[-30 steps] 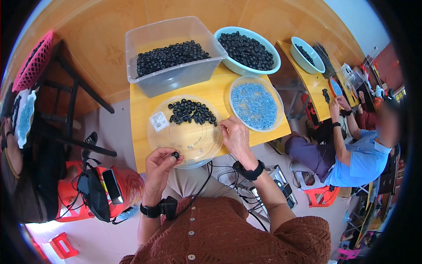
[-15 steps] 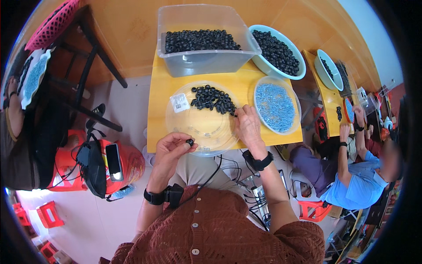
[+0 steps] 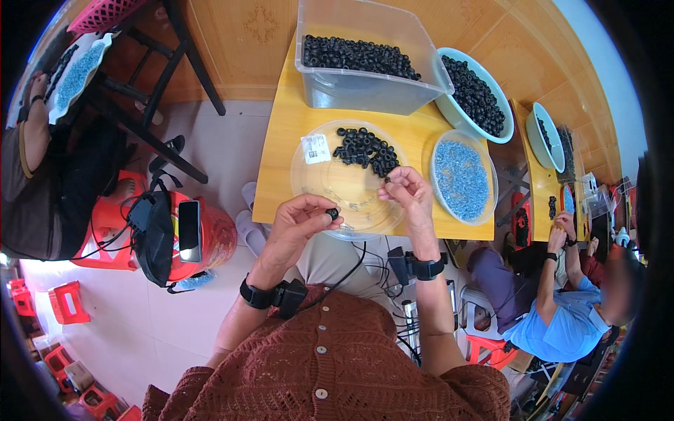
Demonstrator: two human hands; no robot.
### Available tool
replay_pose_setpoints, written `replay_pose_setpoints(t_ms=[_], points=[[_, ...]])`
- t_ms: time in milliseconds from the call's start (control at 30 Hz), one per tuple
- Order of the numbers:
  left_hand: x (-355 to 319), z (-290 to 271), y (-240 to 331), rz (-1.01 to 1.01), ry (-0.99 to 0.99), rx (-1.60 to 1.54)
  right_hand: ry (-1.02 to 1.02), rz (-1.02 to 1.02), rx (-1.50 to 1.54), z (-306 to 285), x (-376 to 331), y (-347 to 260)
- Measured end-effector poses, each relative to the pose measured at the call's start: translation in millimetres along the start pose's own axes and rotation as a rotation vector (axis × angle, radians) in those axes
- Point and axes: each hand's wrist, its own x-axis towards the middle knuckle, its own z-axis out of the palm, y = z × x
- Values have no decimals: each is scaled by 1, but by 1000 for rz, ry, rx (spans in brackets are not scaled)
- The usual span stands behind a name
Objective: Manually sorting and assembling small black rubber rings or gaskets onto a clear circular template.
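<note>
My left hand (image 3: 298, 224) pinches a small round black plastic part (image 3: 332, 213) with a hole in it, held over the near edge of a round clear plastic tray (image 3: 309, 184). To its right, my right hand (image 3: 414, 198) is closed at the fingertips on a small black piece (image 3: 387, 180), partly hidden by the fingers. Just beyond those fingertips lies a loose pile of similar black parts (image 3: 365, 149) on the tray. Beside my right hand stands an oval clear dish (image 3: 461, 180) full of small, thin blue pieces, too fine to make out singly.
A large clear box (image 3: 372, 95) and a pale green basin (image 3: 502, 123), both holding black parts, stand at the table's back. Left, a phone (image 3: 189, 231) and black bag (image 3: 151, 238) rest on red stools. Co-workers sit at both sides; cables hang below the table.
My right hand has drawn back from the pile's edge toward me, a small black piece at its fingertips. The left hand keeps its part. The whole view has shifted.
</note>
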Motion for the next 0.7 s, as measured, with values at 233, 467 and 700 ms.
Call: replay_pose_setpoints(t_ms=[233, 467, 700], points=[[0, -3, -2, -6, -18, -81, -175, 38, 300, 33, -11, -14], [1, -6, -3, -3, -23, -138, -244, 65, 64, 48, -26, -33], [1, -8, -6, 27, -35, -105, -234, -81, -163, 63, -36, -38]])
